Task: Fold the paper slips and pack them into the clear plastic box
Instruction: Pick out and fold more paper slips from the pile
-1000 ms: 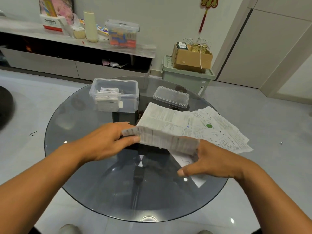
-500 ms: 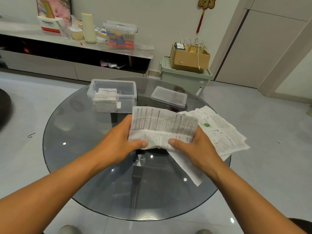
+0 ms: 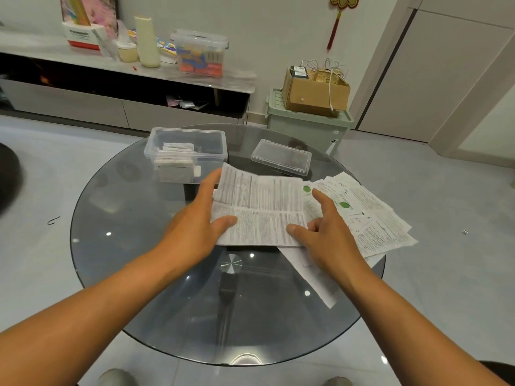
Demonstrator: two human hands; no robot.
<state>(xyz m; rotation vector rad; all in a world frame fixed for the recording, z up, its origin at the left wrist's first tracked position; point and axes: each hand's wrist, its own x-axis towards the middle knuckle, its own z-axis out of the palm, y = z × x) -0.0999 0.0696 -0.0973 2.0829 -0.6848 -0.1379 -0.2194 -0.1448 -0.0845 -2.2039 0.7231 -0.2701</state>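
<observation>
A printed paper slip (image 3: 260,210) lies folded over on the round glass table (image 3: 133,274), with a crease running across its middle. My left hand (image 3: 195,227) grips its left edge, thumb on top and fingers behind. My right hand (image 3: 326,227) pinches its lower right corner with the thumb on top, the fingers spread over the pile beside it. A pile of unfolded slips (image 3: 370,218) spreads out to the right. The clear plastic box (image 3: 186,151) stands at the back left, lid off, with several folded slips stacked inside.
The box's clear lid (image 3: 281,157) lies on the table behind the slip. One long slip (image 3: 312,274) sticks out toward me under my right hand. Beyond the table stand a green bin with a cardboard box (image 3: 312,107) and a low shelf (image 3: 125,68).
The slip has gone from being held up in the air to lying folded flat on the table. Both hands have moved forward and down with it, onto its edges.
</observation>
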